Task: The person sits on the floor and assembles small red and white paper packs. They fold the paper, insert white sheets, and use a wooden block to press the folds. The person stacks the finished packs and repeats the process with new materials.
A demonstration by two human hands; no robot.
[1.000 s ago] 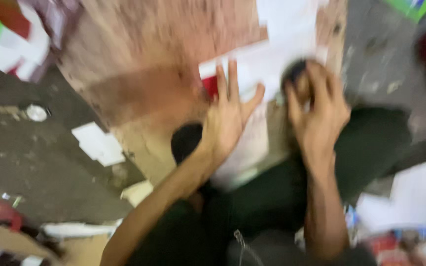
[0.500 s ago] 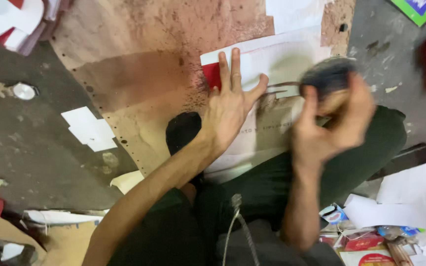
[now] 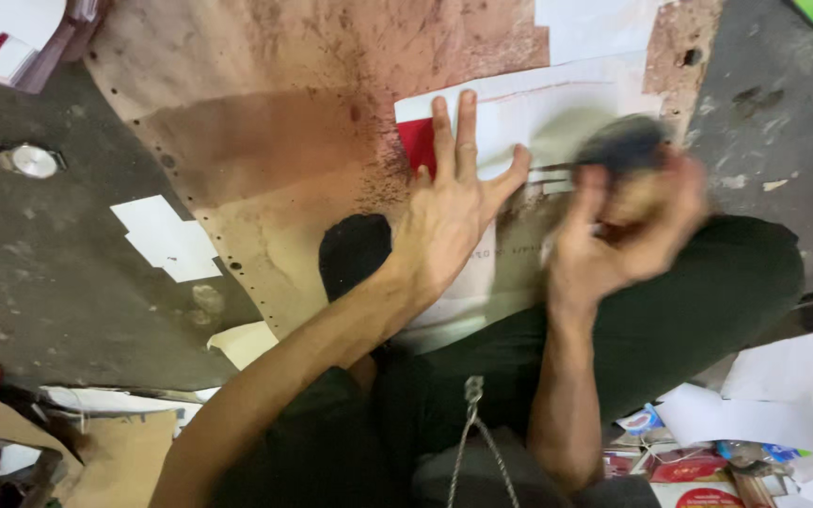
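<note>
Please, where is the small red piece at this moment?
In the head view, the red piece lies upper centre on the stained brown board, partly under the left hand's fingers, beside the white paper.

Motion-blurred right hand around an unidentifiable dark object; white sheet partly hidden under left hand.

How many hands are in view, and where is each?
2. The left hand lies flat on the white sheet; the right hand, blurred, grips a dark round object above it.
</note>
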